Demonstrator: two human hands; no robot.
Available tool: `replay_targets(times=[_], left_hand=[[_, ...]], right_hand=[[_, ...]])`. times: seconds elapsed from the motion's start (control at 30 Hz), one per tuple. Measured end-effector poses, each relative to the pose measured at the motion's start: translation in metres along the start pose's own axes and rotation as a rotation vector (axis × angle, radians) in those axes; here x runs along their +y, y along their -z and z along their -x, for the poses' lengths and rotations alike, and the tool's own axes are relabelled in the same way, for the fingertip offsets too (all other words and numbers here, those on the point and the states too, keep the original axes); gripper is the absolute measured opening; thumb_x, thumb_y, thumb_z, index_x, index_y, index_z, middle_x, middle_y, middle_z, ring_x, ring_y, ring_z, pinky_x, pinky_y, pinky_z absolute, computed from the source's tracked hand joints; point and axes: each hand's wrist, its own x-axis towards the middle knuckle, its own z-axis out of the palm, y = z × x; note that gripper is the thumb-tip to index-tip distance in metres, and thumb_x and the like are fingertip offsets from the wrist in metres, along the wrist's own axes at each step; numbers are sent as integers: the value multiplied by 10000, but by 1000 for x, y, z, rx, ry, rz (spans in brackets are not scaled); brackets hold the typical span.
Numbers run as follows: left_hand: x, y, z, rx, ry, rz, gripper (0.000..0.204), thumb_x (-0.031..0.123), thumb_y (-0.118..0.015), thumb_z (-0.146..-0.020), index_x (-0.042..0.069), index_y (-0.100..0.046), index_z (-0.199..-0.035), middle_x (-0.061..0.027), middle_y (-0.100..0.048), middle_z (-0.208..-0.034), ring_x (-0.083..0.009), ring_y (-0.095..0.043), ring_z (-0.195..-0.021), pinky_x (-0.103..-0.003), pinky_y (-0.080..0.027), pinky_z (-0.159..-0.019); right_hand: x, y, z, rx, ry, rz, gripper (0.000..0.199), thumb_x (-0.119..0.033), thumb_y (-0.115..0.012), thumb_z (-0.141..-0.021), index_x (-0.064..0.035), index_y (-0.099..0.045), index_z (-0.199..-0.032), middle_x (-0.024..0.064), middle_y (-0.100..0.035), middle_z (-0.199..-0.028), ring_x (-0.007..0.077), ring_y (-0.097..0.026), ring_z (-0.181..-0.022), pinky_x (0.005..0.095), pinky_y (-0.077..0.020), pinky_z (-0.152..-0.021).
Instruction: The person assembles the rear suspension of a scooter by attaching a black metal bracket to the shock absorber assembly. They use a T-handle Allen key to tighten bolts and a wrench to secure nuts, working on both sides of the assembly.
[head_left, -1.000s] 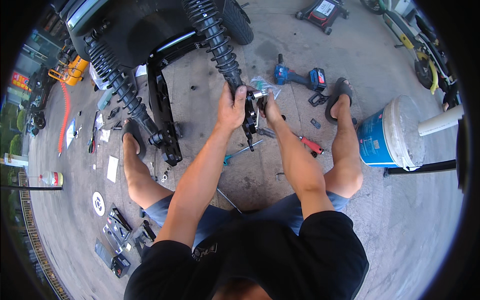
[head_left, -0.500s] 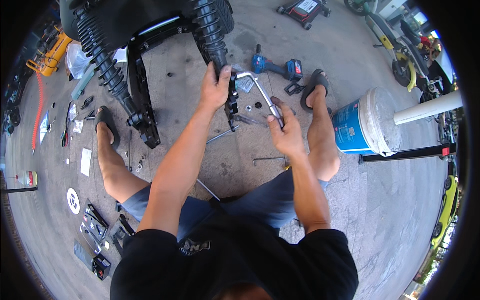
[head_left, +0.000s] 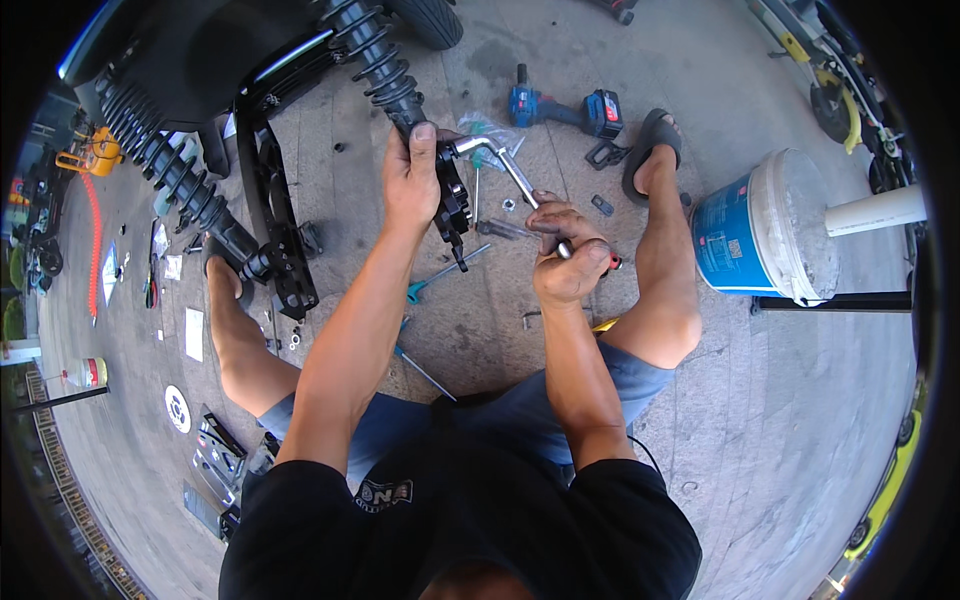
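Observation:
My left hand [head_left: 411, 178] is wrapped round the lower end of a black coil-spring shock absorber [head_left: 374, 62], its thumb on top. Just beside that hand hangs a black bracket [head_left: 453, 203]. A shiny L-shaped wrench [head_left: 518, 178] has its bent head against the bracket's upper part; the exact contact is hidden by my fingers. The wrench's long shank slants down to the right into my right hand [head_left: 570, 258], which is closed round the handle end. A second black shock absorber [head_left: 190, 195] stands at left, joined to a black frame arm [head_left: 268, 190].
A blue cordless impact wrench [head_left: 560, 108] lies beyond my right hand. Teal-handled screwdrivers [head_left: 425, 285] and small nuts are on the paving between my legs. To the right stands a blue-and-white bucket [head_left: 740, 235] with a white pipe [head_left: 876, 212]. Loose parts and papers lie at left.
The view has swung, so the shock absorbers sit further left in it. My right hand has shifted its hold on the wrench, with its fingers now curled more tightly. My left hand keeps its hold.

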Motion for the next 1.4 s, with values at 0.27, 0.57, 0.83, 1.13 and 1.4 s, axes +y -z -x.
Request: replay_targets(times=[0.27, 0.57, 0.83, 1.13, 1.4], left_hand=[[1, 3, 2, -8, -23, -55, 359, 374, -504, -992, 24, -546, -1059, -95, -655, -920, -168, -626, -861, -302, -497, -786], [9, -1, 3, -15, -6, -15, 400, 397, -503, -985, 6, -554, -1055, -124, -655, -947, -192, -625, -893, -321, -490, -838], [9, -2, 4, 29, 44, -2, 469, 443, -449, -995, -11, -555, -1050, -144, -667, -949, -207, -635, -893, -315, -496, -826], [7, 28, 2, -233, -51, 130, 656, 532, -245, -1016, 1, -541, -1262, -142, -645, -1174, -203, -567, -1108, -354, -400, -988], [-30, 37, 67, 40, 141, 183, 324, 143, -552, -935, -11, -562, -1220, -115, -611, -1128, -180, -568, -1055, -316, -448, -919]], right_hand=[[-20, -17, -21, 89, -47, -62, 699, -442, -238, -1019, 56, -581, -668, 137, -574, -596, 218, -580, -577, 345, -506, -625], [-50, -18, -48, -60, -114, 432, 322, -198, -451, -979, 52, -646, -926, 166, -649, -679, 283, -622, -572, 337, -485, -574], [-70, 3, -40, -461, -558, 816, 276, -146, -536, -925, 7, -616, -1140, 271, -645, -814, 417, -651, -774, 451, -508, -692], [-69, 8, -44, -588, -492, 904, 290, -163, -508, -940, -20, -601, -1174, 261, -650, -846, 437, -641, -824, 472, -501, -729], [-76, 6, -70, -1021, -175, 1132, 343, -63, -445, -935, 79, -509, -1241, 283, -434, -1321, 351, -630, -801, 358, -511, -673]])
